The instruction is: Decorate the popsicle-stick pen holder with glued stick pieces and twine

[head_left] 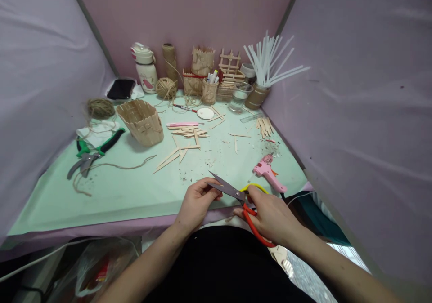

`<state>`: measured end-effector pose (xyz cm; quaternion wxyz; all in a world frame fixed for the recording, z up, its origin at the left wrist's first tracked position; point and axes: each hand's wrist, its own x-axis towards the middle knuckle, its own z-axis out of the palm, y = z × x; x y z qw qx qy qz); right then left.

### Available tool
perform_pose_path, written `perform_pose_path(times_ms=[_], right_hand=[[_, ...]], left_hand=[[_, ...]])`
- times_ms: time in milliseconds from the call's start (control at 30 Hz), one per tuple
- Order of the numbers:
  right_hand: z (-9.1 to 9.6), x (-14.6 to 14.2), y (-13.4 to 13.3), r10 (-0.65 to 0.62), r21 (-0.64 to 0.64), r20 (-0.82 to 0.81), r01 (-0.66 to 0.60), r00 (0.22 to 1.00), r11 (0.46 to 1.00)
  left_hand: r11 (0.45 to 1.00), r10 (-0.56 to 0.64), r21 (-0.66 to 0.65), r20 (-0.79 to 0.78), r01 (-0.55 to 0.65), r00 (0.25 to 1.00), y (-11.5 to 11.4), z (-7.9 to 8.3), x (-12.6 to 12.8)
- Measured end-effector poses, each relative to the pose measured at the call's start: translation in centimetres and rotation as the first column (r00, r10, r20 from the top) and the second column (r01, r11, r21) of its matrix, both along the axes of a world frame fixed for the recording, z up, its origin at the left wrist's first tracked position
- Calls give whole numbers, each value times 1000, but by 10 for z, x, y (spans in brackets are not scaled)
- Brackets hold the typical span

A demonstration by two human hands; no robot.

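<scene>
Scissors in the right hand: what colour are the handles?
One red handle, one yellow handle; head view.

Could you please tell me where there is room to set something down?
The widest mostly bare patch is the front left of the table, bordered by the loose twine, the front edge and the left hand. A smaller gap lies between the water cup and the T-shaped wooden strips. The back is crowded from the bottle to the white sticks.

Scissors [237, 194] partly hidden behind right hand [274, 213]
</scene>
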<state>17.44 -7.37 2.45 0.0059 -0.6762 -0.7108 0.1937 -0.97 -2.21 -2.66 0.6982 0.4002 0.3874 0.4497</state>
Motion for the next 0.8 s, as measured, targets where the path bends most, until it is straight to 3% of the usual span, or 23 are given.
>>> perform_pose_path(times_ms=[167,300,467,633,800], right_hand=[[-6,2,-2,-29,-30,-21,28,999,999],[-10,7,0,-72,-52,-181,63,981,997],[-3,5,15,-206,-45,-550,218,809,975],[-3,-11,25,-84,98,-697,211,712,972],[-14,-19,26,-39,103,-752,175,658,979]], left_hand=[[998,-33,-50,9,34,999,0,0,1],[993,-70,-100,2,70,998,1,5,2],[966,-126,-222,32,130,991,3,12,2],[937,-186,-284,78,201,979,1,12,2],[927,-173,-315,125,205,977,1,13,2]])
